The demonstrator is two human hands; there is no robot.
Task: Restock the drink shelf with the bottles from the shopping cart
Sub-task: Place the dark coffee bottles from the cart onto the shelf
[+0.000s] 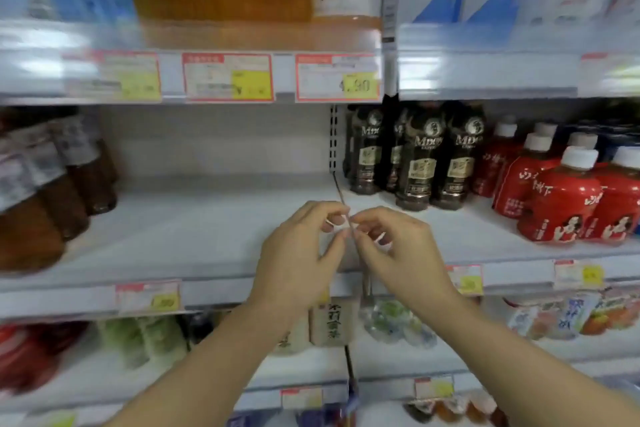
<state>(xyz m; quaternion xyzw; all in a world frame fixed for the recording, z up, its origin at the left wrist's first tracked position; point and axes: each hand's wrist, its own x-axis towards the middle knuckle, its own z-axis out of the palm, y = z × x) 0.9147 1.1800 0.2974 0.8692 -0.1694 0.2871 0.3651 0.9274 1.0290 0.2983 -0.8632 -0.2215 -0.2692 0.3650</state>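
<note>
Store aisle, white shelf (207, 236), left hand (298, 263) and right hand (401, 253) fingers curled, tips pinching thin divider (341, 198), dark bottles (415, 163) near, right of fingers.

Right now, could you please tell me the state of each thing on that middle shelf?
left hand: pinches the divider wire
right hand: pinches the divider wire too
dark bottles: upright
red bottles: upright, capped
middle shelf: bare left of wire

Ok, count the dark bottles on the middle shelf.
4: one dark bottle just right of the wire divider on the middle shelf, one half-hidden behind, two in front. More may hide behind.
</note>
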